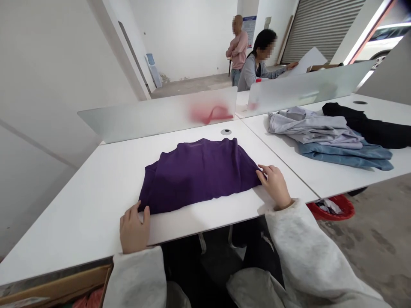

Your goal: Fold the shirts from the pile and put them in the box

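Note:
A dark purple piece of cloth [199, 175], perhaps a garment, lies folded on the white table in front of me. Small wrinkles run along its far edge. My left hand [134, 227] rests at its near left corner, thumb and fingers apart, fingertips touching the edge. At the right end, my right hand [274, 185] pinches the corner of the cloth between thumb and fingers. Whatever lies inside the folds is hidden.
Grey-lilac clothing [311, 126], blue denim [346, 155] and black clothing [369, 124] are piled on the right table. Frosted dividers [154, 115] line the back. A red bin [348, 209] and cardboard box [64, 284] stand below. Two people are beyond; one holds paper [310, 60].

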`<state>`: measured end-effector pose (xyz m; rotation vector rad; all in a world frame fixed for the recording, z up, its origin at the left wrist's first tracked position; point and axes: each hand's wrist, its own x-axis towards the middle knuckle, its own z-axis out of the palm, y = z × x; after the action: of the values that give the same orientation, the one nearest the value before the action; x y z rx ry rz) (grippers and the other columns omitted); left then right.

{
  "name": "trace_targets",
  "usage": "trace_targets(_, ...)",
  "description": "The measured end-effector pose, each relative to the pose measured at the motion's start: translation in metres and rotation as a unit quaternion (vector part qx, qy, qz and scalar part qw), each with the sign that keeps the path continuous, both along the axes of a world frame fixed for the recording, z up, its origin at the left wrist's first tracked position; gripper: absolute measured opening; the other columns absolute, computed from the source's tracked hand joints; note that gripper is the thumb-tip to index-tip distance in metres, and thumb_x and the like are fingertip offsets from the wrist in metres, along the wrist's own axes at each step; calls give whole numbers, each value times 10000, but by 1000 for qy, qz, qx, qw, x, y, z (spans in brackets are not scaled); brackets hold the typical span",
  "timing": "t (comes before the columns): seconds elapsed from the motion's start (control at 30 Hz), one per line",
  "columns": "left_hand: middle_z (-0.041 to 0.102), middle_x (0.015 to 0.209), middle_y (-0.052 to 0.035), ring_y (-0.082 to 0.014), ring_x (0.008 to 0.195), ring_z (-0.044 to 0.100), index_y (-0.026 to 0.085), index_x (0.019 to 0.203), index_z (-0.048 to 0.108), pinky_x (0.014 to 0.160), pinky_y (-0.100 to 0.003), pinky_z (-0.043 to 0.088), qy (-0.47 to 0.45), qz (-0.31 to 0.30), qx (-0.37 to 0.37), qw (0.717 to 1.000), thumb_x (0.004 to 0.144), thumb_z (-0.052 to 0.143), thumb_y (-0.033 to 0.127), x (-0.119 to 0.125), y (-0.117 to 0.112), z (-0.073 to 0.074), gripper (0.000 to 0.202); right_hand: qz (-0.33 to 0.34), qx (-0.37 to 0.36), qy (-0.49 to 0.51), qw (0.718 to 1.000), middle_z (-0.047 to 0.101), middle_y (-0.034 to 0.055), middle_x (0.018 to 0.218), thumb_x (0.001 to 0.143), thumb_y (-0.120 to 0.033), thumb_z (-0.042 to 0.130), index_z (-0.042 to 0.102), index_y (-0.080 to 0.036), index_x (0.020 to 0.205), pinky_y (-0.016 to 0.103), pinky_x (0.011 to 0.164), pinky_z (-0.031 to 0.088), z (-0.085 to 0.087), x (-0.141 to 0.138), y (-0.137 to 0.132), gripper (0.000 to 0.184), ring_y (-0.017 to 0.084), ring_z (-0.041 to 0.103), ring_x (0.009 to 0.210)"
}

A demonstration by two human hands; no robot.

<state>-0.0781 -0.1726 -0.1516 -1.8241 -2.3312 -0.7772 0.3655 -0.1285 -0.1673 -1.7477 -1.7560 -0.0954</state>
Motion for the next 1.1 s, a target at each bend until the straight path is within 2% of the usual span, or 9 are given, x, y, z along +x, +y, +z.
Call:
trace_targets(0.13, 642, 1128, -177, -362, 1056, 537, 101, 1150, 614, 917, -487, 419, 7, 57, -109, 992, 845, 391, 492, 4, 16, 2, 544, -37, -35, 7, 999, 649, 133, 782, 913, -569, 337, 657, -117, 1045, 424, 737, 434, -16, 10, 2, 570, 287, 573, 797)
trace_targets(0.23, 659, 1072, -153, -349, 1024, 536, 138, 1066, 626, 909, -485, 419, -22, 75, -80, 994, 827, 407, 504, 5, 19, -4, 489, -28, -34, 65, 997, 643, 98, 728, 873, -668, 333, 651, -167, 927, 397, 702, 428, -18, 7, 3, 596, 271, 570, 764)
trace_targets(0.37, 664, 937, -102, -283, 938, 554, 196, 877, 608, 911, -419, 436, -166, 68, -37, 983, 783, 436, 500, -8, 16, -12, 362, 6, -29, 137, 990, 640, 75, 735, 819, -719, 391, 579, -214, 738, 359, 689, 421, -12, 8, 0, 545, 235, 568, 726)
trace_targets(0.5, 640, 935, -74, -265, 964, 560, 224, 864, 584, 900, -406, 448, -246, 91, -34, 964, 768, 438, 518, -19, 6, -17, 342, -50, -43, 246, 967, 589, 15, 631, 813, -665, 464, 530, -214, 704, 295, 594, 392, -11, 14, -8, 468, 168, 524, 586)
trace_targets(0.67, 644, 993, -123, -298, 1046, 526, 208, 823, 576, 969, -440, 406, -163, 86, -41, 982, 775, 400, 454, -17, -4, -21, 306, -109, -22, 286, 952, 568, 11, 604, 799, -625, 503, 561, -195, 734, 281, 575, 385, -13, 16, -14, 439, 159, 509, 572)
trace_targets(0.73, 644, 991, -141, -316, 1039, 517, 195, 832, 593, 970, -463, 399, -123, 92, -51, 987, 806, 369, 462, -13, -3, -21, 350, -78, -28, 290, 953, 572, -1, 619, 809, -600, 513, 602, -185, 938, 274, 568, 384, -13, 14, -14, 444, 157, 505, 569)
trace_targets(0.83, 634, 1028, -150, -343, 1077, 480, 173, 946, 636, 978, -488, 380, -51, 102, -62, 991, 839, 366, 518, -7, 1, -23, 451, -11, -58, 264, 963, 485, -54, 550, 831, -554, 513, 545, -194, 1199, 263, 536, 358, -12, 12, -12, 515, 142, 438, 503)
trace_targets(0.93, 624, 1046, -150, -332, 1064, 478, 156, 1001, 646, 971, -469, 384, -5, 71, -45, 996, 862, 356, 500, -7, 3, -27, 471, -5, -73, 232, 970, 420, -64, 511, 840, -539, 485, 583, -194, 1166, 264, 519, 344, -10, 12, -10, 485, 140, 399, 470)
trace_targets(1.1, 617, 956, -158, -315, 965, 509, 146, 858, 644, 917, -460, 418, 33, -8, 9, 999, 876, 313, 452, -7, 1, -34, 451, -81, -50, 230, 969, 584, 19, 612, 826, -556, 453, 634, -157, 1060, 276, 530, 368, -3, 13, -13, 497, 160, 480, 500)
